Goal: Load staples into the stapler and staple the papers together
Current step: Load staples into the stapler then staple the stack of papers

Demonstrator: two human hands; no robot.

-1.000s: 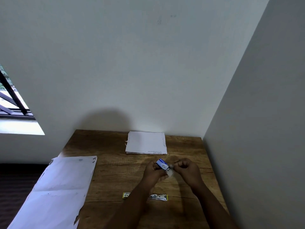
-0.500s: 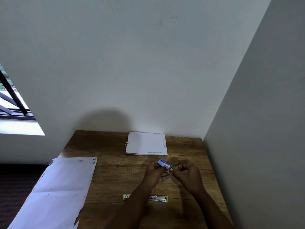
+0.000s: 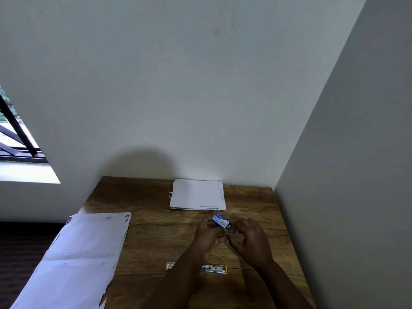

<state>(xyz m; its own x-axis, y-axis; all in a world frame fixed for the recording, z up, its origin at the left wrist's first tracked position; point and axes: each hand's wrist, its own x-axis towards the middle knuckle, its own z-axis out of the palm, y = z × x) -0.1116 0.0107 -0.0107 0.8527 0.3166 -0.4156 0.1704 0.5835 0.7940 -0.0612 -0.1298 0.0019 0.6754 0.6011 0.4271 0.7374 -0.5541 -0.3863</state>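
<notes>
A: Change from the earlier frame: the right hand (image 3: 249,239) has closed in on the left hand (image 3: 209,235), and the white blur that sat between them is gone.

B: Item held?

A: A small blue-and-white staple box (image 3: 220,220), rectangular card, tilted, above the desk (image 3: 156,237). The left fingers pinch its near end. The right fingers are curled at its open right end; whether they hold any staples cannot be determined. White lettering shows on the blue face but is too small to read.

B: Stapler location?

A: The stapler (image 3: 214,269) lies flat on the desk near its front edge, below the hands, with bright metal parts and yellow ends. The left forearm covers its middle.

B: Papers?

A: A stack of white papers (image 3: 197,194) lies at the back against the wall, with ragged side edges and a line of unreadable print along the near edge. A large creased white sheet (image 3: 78,259) overhangs the left edge of the wood-grain desk.
</notes>
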